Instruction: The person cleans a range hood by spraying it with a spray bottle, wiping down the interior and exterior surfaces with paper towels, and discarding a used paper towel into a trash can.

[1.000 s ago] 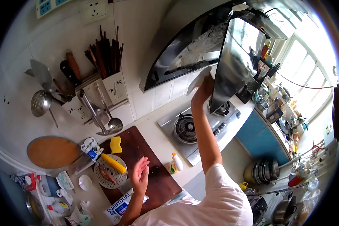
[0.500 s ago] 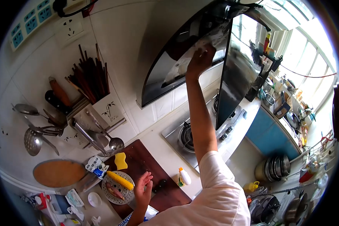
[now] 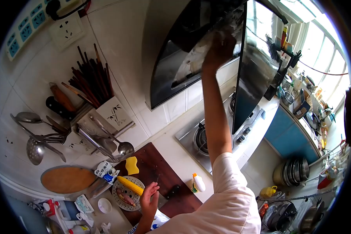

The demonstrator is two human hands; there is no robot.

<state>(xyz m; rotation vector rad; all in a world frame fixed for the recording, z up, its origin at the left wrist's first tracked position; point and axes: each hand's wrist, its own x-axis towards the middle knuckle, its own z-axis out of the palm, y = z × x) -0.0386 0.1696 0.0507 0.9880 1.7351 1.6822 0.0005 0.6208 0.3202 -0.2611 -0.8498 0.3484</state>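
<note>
My right hand (image 3: pixel 221 48) reaches up to the black glass range hood (image 3: pixel 165 80), against its inner panel, which has whitish smears. Its fingers look curled, but shadow hides what they hold, if anything. My left hand (image 3: pixel 149 197) hovers with loosely extended fingers and nothing in it. It is beside a speckled plate (image 3: pixel 117 199) that holds an ear of yellow corn (image 3: pixel 130 185) and a piece of meat (image 3: pixel 125 197). Beneath lies a dark red-brown cutting board (image 3: pixel 162 171), with a black-handled knife (image 3: pixel 173 191) and a yellow sponge (image 3: pixel 132 165) on it.
A gas stove (image 3: pixel 189 136) sits under the hood, whose glass flap (image 3: pixel 257 62) hangs open. A white spray bottle (image 3: pixel 199 182) stands by the board. Utensils hang on the left wall near a chopstick holder (image 3: pixel 112 112). Stacked pots (image 3: pixel 290 173) are at lower right.
The view has shifted, so most things appear slightly farther right. My right hand has moved a little higher along the hood panel. My left hand stays by the plate.
</note>
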